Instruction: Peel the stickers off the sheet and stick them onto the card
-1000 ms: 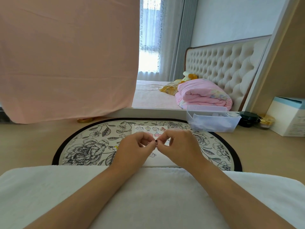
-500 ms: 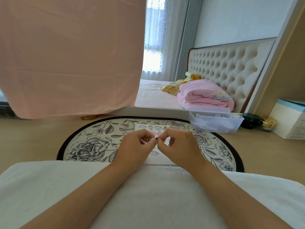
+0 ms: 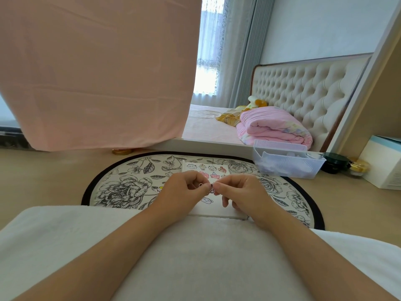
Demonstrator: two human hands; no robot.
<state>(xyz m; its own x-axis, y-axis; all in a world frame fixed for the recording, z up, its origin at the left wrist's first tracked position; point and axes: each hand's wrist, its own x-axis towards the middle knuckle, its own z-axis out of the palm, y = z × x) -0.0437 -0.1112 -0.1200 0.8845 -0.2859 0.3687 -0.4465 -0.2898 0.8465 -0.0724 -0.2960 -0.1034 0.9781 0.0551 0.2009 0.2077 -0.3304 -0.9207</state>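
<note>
Item: my left hand [image 3: 181, 193]. Thumb and forefinger are drawn narrow and pinch one end of a small sticker [image 3: 208, 189]. The other fingers are curled under.

Item: my right hand [image 3: 242, 195]. Thumb and forefinger are pinched on the same sticker from the other side. The remaining fingers curl loosely downward.

Item: sticker. Tiny, with a black outline, held between my two pinches over the card [image 3: 213, 206]. I cannot tell whether it touches the card, and the design is too small to read.

Item: sticker sheet [image 3: 206, 169]. It lies flat just beyond my knuckles and shows rows of coloured figures. My hands hide its near part.

Item: card. White, flat beneath my hands, with its near edge against the towel [image 3: 195, 246]. One small figure sits on it.

Item: floral mat [image 3: 119, 187]. Oval with a black rim, it lies under the sheet and card on the beige table [image 3: 43, 181].

Item: towel. White, it lies across the near edge under both my forearms.

Item: plastic bin [image 3: 286, 165]. Clear, at the mat's far right. To its right, in order, stand a dark jar [image 3: 335, 164], a gold-lidded jar [image 3: 359, 167] and a box [image 3: 384, 164].

Item: pink cloth [image 3: 97, 72]. It hangs at the far left.

Item: quilt [image 3: 273, 127]. Pink, folded, on the bed beyond.
</note>
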